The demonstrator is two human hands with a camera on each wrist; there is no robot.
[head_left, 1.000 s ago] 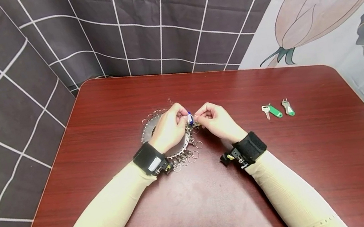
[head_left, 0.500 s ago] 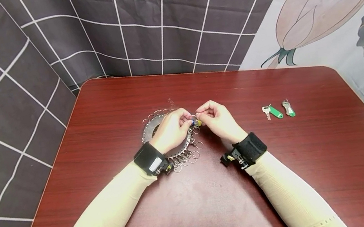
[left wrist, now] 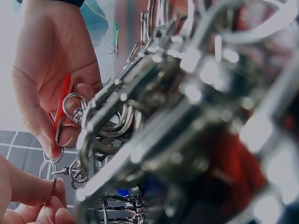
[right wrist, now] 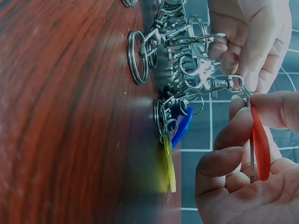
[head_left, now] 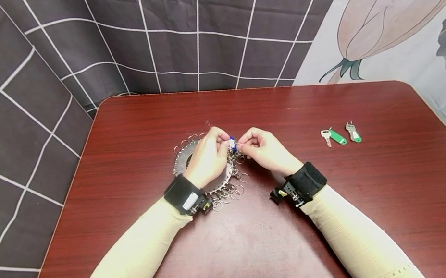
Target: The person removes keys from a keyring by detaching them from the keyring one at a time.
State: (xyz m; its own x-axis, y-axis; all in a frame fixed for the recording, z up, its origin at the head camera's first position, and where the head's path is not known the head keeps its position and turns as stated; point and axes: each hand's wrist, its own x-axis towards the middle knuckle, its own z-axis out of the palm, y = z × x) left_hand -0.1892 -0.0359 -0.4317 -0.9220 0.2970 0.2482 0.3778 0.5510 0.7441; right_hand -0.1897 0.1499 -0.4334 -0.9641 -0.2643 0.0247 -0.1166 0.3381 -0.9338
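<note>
Red key tag [right wrist: 260, 149] pinched in the right hand [head_left: 266, 149], its long axis running back into the palm; the left hand [head_left: 208, 156], touching-close, pinches the clasp [right wrist: 231, 85] just beyond its tip.

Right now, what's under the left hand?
Under the left hand lies the round metal key disc with its split rings, resting on the table. The disc's middle and right side are covered by the hand.
</note>
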